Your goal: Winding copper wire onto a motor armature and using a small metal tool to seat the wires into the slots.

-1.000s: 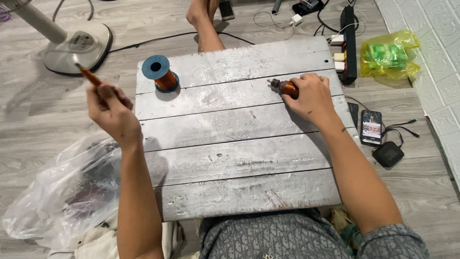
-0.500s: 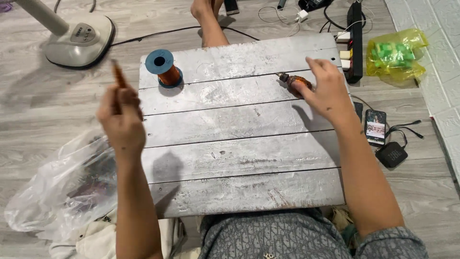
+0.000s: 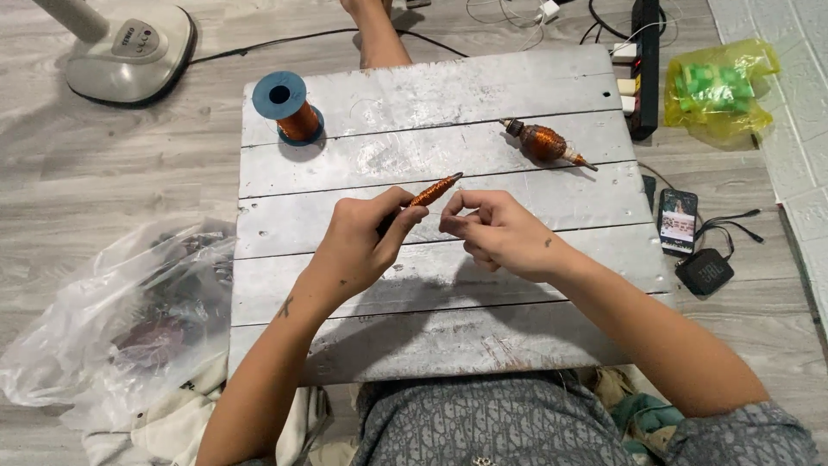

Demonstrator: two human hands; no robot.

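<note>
My left hand point(image 3: 358, 246) grips a thin rod wound with copper wire point(image 3: 434, 190), its tip pointing up and to the right over a grey plank board point(image 3: 431, 86). Close beside that tip, my right hand point(image 3: 496, 233) has its fingertips pinched together; whether a fine wire runs between them is too small to tell. A thicker copper-wound spindle point(image 3: 545, 142) lies loose on the board beyond my right hand. At the board's far left corner stands a blue spool of copper wire point(image 3: 291, 108).
A clear plastic bag point(image 3: 112, 319) lies on the floor at left. A fan base point(image 3: 129, 52) sits far left. At right are a power strip point(image 3: 642, 69), a yellow bag with green contents point(image 3: 720, 86), a phone point(image 3: 678, 217) and a small black speaker point(image 3: 705, 272).
My left hand has come in from the left edge to the board's middle with the wound rod. My right hand has let go of the thick spindle and moved to the rod's tip.
</note>
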